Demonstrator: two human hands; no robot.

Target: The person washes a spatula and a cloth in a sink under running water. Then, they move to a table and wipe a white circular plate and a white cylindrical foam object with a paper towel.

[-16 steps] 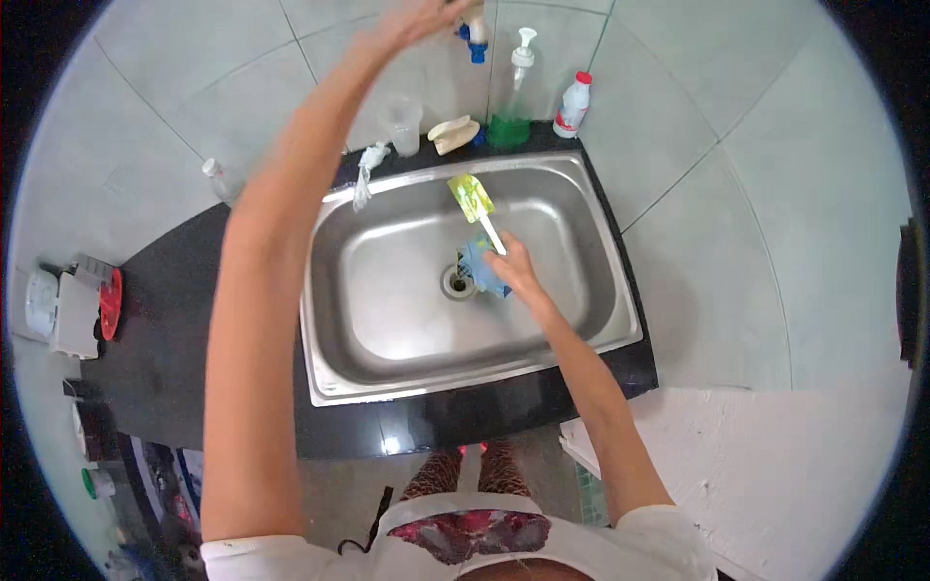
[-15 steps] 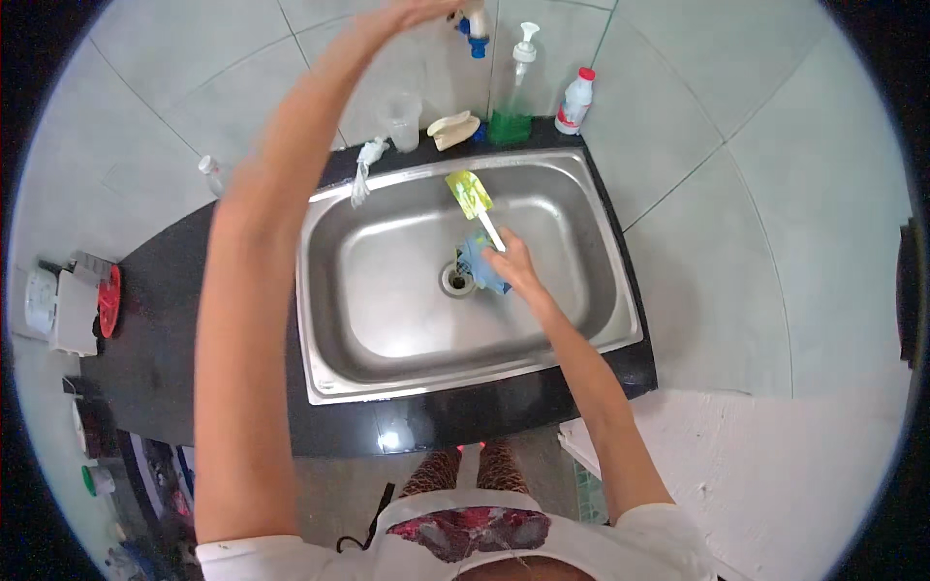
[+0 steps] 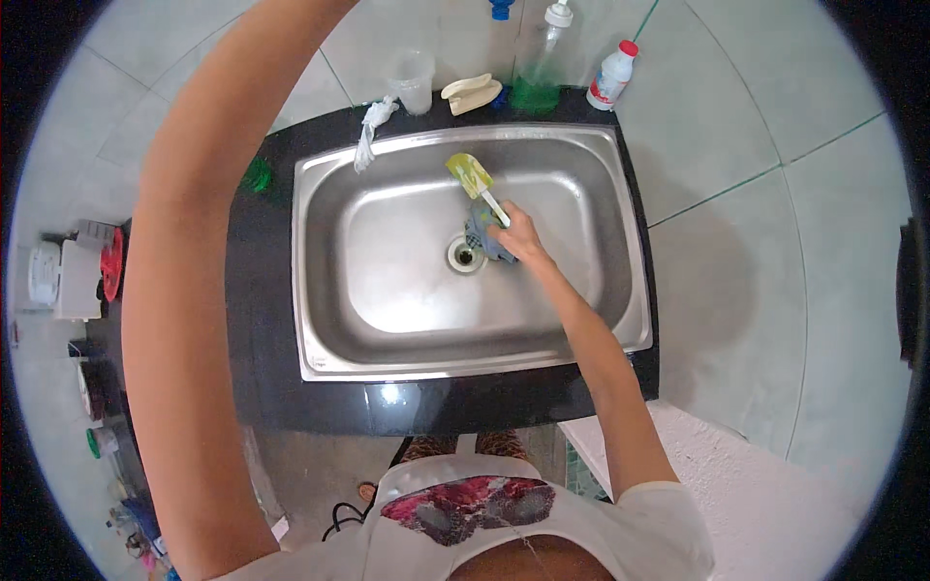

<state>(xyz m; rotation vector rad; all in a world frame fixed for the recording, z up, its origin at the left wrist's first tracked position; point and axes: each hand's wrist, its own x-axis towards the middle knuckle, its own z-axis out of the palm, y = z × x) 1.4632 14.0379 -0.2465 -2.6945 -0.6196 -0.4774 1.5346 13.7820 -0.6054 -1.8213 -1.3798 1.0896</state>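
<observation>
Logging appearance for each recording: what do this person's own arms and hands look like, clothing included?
The left arm and right arm are bare below the short white fabric sleeves of a white shirt with a dark red and grey chest print. The right hand wears no glove; no watch shows. The left hand is out of view.

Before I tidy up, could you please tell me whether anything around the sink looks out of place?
Only a crumpled white plastic bag: it droops over the sink's back-left rim, partly off the counter, like stray litter. No spill or damage stands out.
</observation>
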